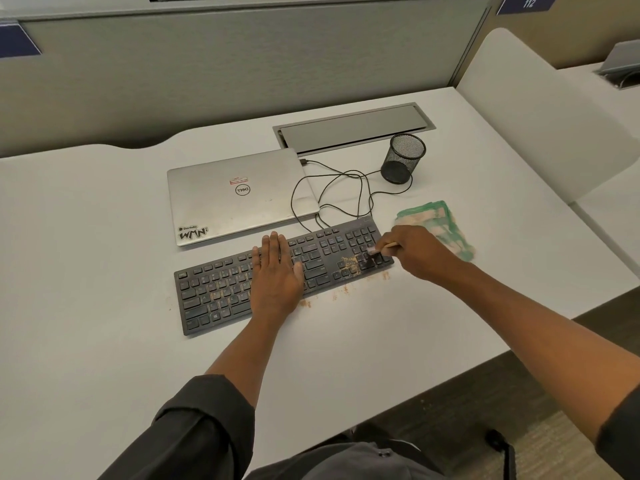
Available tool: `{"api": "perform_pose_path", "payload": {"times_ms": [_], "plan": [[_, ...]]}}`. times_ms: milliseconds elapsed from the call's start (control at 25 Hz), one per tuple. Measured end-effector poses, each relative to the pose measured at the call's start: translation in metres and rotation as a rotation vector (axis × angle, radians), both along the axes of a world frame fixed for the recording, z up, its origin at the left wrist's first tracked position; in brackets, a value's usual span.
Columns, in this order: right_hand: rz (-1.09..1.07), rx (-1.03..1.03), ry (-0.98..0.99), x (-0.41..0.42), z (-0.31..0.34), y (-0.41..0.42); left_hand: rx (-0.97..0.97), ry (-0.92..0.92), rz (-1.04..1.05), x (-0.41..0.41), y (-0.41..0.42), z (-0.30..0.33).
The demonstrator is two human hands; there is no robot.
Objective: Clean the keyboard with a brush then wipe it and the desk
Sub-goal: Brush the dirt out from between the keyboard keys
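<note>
Left hand (277, 271) lies flat, fingers straight, on the black keyboard (221, 292) mid-worktop (104, 237), while right hand (412, 252) pinches a small brush (379, 248) over crumb-littered number-pad keys beside a green cloth (440, 226).

keyboard (242, 285): matt black plastic, gritty tan crumbs lower right | laptop (239, 195): brushed silver metal, scuffed | pen cup (403, 157): black wire mesh | cloth (440, 226): soft green-and-white fabric, crumpled | counter (86, 254): smooth matt white | brush (382, 247): pale wooden handle

Left hand (275, 271) flat; right hand (414, 252) fingers (389, 241) pinched.
</note>
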State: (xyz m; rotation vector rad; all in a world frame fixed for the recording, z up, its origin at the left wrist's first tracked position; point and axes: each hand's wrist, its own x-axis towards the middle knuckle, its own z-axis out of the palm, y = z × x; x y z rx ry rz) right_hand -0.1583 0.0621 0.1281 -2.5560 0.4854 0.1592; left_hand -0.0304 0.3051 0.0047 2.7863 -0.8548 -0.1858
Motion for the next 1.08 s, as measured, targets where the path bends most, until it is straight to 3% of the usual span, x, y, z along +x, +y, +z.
{"api": "perform_pose_path", "payload": {"times_ms": [160,400,600,800,1000,1080], "plan": [[-0.088,-0.014,-0.072,0.009,0.013,-0.009,0.014,0.011,0.003,0.0,-0.001,0.002],[-0.049,-0.067,0.196,0.03,0.004,0.018,0.017,0.006,0.001,-0.001,0.0,0.002],[-0.158,0.038,-0.036,0.021,0.015,0.013,0.013,0.011,0.003,0.0,-0.001,0.002],[-0.043,-0.08,0.109,0.024,0.006,0.019,0.022,0.013,0.005,0.0,-0.001,0.003],[-0.04,0.043,0.054,0.024,0.018,0.032,0.021,0.022,0.005,0.0,-0.001,0.003],[-0.089,0.002,-0.001,0.026,0.019,0.022,0.02,0.023,0.008,0.0,-0.001,0.003]]}}
